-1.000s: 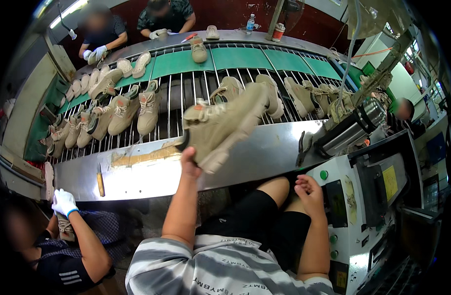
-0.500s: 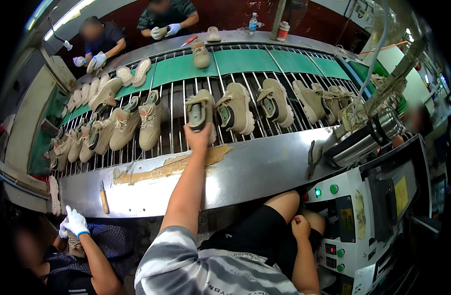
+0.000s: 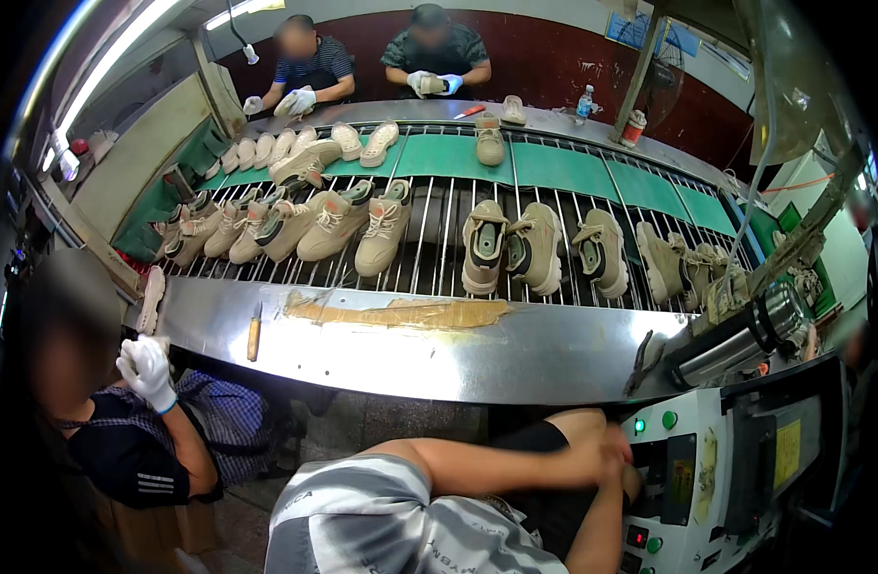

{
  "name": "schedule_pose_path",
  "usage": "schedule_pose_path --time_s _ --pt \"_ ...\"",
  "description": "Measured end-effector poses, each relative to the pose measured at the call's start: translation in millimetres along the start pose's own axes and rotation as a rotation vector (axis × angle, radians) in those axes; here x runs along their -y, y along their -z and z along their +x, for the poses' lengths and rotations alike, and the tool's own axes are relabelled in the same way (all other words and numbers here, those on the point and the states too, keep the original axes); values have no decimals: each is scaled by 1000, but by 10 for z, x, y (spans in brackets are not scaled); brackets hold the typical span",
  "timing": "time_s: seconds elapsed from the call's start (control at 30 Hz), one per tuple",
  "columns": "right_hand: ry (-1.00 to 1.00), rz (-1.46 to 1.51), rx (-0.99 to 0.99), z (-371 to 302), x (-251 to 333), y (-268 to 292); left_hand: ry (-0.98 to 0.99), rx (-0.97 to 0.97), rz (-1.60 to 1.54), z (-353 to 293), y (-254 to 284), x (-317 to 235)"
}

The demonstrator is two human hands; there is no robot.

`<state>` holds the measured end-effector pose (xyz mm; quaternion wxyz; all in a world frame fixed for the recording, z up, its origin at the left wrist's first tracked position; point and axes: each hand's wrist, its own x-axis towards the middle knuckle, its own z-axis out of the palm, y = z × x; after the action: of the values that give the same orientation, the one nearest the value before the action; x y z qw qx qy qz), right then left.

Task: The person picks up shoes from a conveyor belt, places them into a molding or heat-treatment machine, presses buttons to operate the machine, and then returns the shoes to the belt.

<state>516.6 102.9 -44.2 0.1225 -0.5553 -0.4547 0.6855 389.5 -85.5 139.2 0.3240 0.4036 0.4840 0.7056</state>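
Observation:
My left hand (image 3: 588,461) and my right hand (image 3: 614,448) are together over my knee, beside the white control box. Both are smeared by motion and overlap, so their fingers and anything between them cannot be made out. On the metal-bar conveyor ahead stands a beige shoe (image 3: 482,256) with its opening toward me, close against another beige shoe (image 3: 535,251). A further beige shoe (image 3: 600,251) is to the right. Laced beige shoes, among them one lace-up shoe (image 3: 382,230), line the left part of the bars.
The control box (image 3: 668,478) with green buttons stands at my right, below a steel thermos (image 3: 735,340). A wooden-handled tool (image 3: 254,335) lies on the steel ledge (image 3: 400,359). Pale soles (image 3: 379,143) sit on the green belt. Gloved co-workers sit across and at left (image 3: 147,373).
My left hand has let go of the beige shoe, which stands on the bars, and has drawn back to my right hand. The view has swung leftward.

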Motion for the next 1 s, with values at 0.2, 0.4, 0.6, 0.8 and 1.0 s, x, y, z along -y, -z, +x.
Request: schedule_pose_path --time_s 0.2,0.4,0.6,0.8,1.0 --pt "-238 207 162 214 -109 230 -220 894 -194 -713 -1481 -306" --pt "-217 368 229 104 -116 368 -260 881 3 -931 -1648 -451" --pt "-244 456 298 93 -71 383 -329 785 133 -1086 -1694 -716" --pt "-235 511 295 55 -91 384 -148 787 212 -1125 -1785 -284" --pt "-220 565 324 -68 -8 320 -128 902 273 -1121 -1681 -520"
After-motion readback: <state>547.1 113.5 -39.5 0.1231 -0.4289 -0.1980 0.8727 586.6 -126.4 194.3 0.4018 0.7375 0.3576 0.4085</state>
